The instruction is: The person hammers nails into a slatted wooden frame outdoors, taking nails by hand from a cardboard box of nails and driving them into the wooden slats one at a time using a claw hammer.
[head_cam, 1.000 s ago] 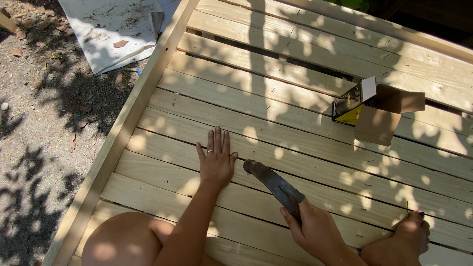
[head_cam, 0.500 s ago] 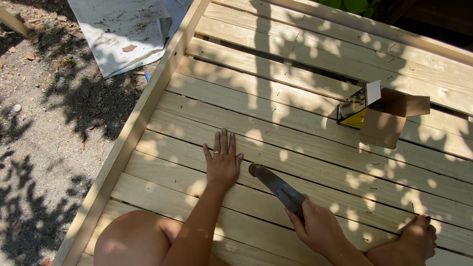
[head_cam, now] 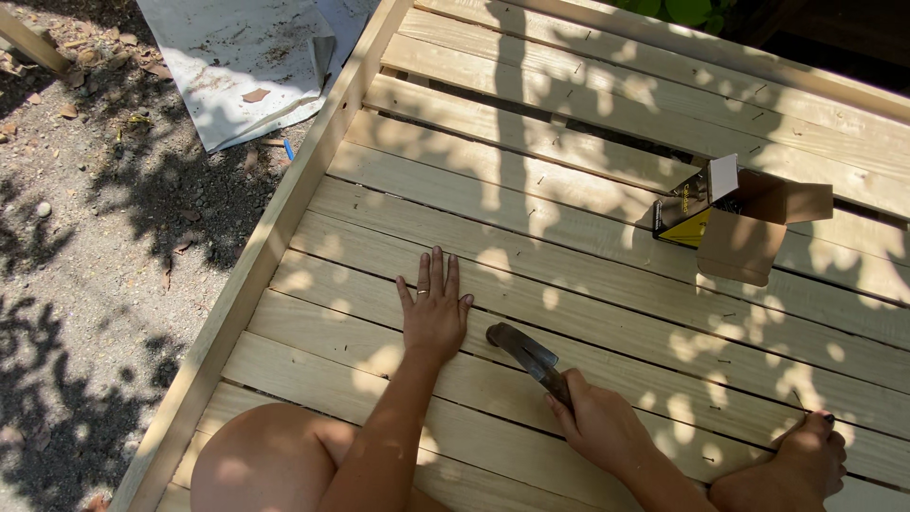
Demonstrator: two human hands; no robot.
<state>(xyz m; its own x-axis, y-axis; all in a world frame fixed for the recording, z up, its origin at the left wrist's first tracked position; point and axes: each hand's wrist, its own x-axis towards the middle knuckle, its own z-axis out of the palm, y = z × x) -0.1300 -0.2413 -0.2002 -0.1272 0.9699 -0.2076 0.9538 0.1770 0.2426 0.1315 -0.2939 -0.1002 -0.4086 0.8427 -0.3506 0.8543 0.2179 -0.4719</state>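
My left hand (head_cam: 434, 311) lies flat, fingers spread, on a pale wooden slat of the deck (head_cam: 569, 246). Just to its right, my right hand (head_cam: 595, 424) grips the handle of a hammer (head_cam: 527, 356). The hammer's dark metal head rests on or just above the board beside my left hand's little finger. My bare knee (head_cam: 270, 465) shows at the bottom edge and my foot (head_cam: 796, 465) at the bottom right.
An open cardboard box (head_cam: 739, 220) with a yellow side stands on the slats at the upper right. A thick edge beam (head_cam: 265, 256) borders the deck on the left, with gravel ground (head_cam: 85, 284) and a white sheet (head_cam: 237, 57) beyond it.
Both hands keep their places on the board; the hammer head sits slightly closer to my left hand. The view has shifted a little.
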